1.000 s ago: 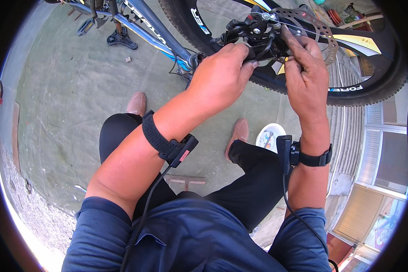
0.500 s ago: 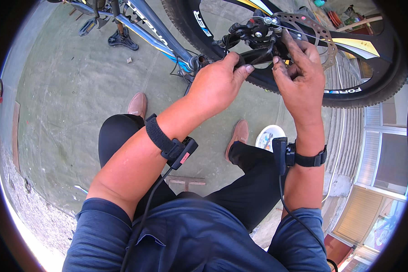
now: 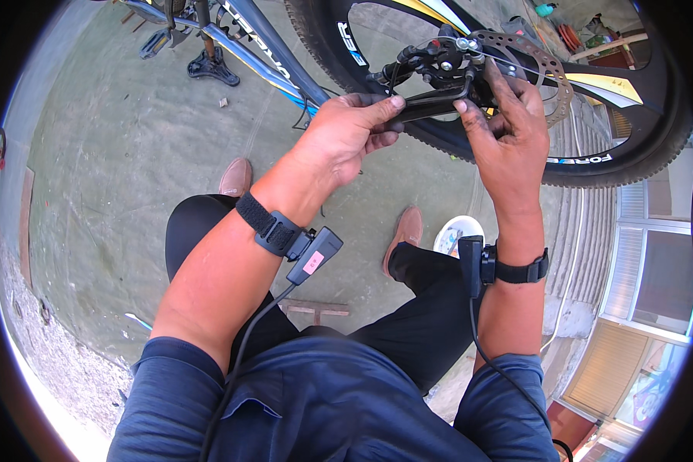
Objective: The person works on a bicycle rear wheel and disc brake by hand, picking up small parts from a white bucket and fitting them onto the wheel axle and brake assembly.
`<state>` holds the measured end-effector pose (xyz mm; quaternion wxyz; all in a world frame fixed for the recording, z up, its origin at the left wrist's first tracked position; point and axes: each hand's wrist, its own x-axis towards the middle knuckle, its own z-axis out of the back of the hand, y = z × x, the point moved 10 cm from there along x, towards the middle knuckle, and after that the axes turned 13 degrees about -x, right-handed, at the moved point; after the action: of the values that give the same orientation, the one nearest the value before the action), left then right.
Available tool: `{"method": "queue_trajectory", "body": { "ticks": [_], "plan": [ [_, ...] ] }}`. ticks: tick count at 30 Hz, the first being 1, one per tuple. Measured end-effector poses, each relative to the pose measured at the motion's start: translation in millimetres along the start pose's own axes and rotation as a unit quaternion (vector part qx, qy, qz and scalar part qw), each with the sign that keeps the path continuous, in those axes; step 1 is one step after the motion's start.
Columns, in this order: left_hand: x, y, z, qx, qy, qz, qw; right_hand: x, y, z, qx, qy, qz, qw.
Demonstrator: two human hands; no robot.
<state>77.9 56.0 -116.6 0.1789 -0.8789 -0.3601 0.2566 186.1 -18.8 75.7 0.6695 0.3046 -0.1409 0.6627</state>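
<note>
From left, the green-grey floor (image 3: 131, 169) gives open room below the blue-grey bicycle frame (image 3: 273, 54) and reaches beneath my left hand (image 3: 350, 131), whose forearm has space on both sides. The curved edge of the black wheel (image 3: 327, 54) passes behind both hands. A white basin (image 3: 441, 229) stands on the floor below my right hand (image 3: 512, 131), which works in tighter room, just beside the perforated brake disc (image 3: 560, 85); further right, a ribbed grey surface (image 3: 589, 212) borders the scene.

The bar-shaped tool (image 3: 435, 105) lies between my hands, in front of the wheel and just below the brake caliper (image 3: 443, 65): black, slim, straight and slightly raised at its right end. My left hand grips its left end, thumb above and fingers curled beneath. My right hand holds its index finger up along the caliper, thumb tip at the tool's right end, remaining fingers bent; whether it grips anything I cannot tell.

Compared with half a second ago, my left hand has turned and shifted left, exposing more of the tool; my right hand keeps nearly the same pose.
</note>
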Motion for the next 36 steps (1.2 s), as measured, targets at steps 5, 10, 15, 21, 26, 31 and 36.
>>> {"method": "queue_trajectory", "body": {
  "ticks": [5, 10, 15, 21, 26, 31, 36],
  "plan": [
    [-4, -33, 2, -0.110, -0.012, -0.056, 0.992, -2, -2, -1, 0.016, -0.001, -0.003, 1.000],
    [-12, -54, -5, -0.140, -0.011, -0.121, 0.983, -2, -2, -2, 0.019, -0.009, -0.018, 1.000],
    [-27, -86, -25, -0.082, -0.003, -0.214, 0.973, -2, -4, -2, 0.014, -0.014, -0.013, 1.000],
    [-28, -81, -28, -0.073, 0.028, -0.201, 0.976, -2, -2, -3, 0.039, -0.015, -0.021, 0.999],
    [-22, -55, -43, -0.096, 0.080, -0.098, 0.987, -2, -4, -4, 0.044, -0.015, -0.022, 0.999],
    [-28, -61, -48, -0.060, 0.071, -0.132, 0.987, -3, -5, -5, 0.058, -0.015, -0.021, 0.998],
    [-29, -61, -49, -0.074, 0.077, -0.156, 0.982, -2, -4, -5, 0.058, -0.014, -0.021, 0.998]
  ]
}}
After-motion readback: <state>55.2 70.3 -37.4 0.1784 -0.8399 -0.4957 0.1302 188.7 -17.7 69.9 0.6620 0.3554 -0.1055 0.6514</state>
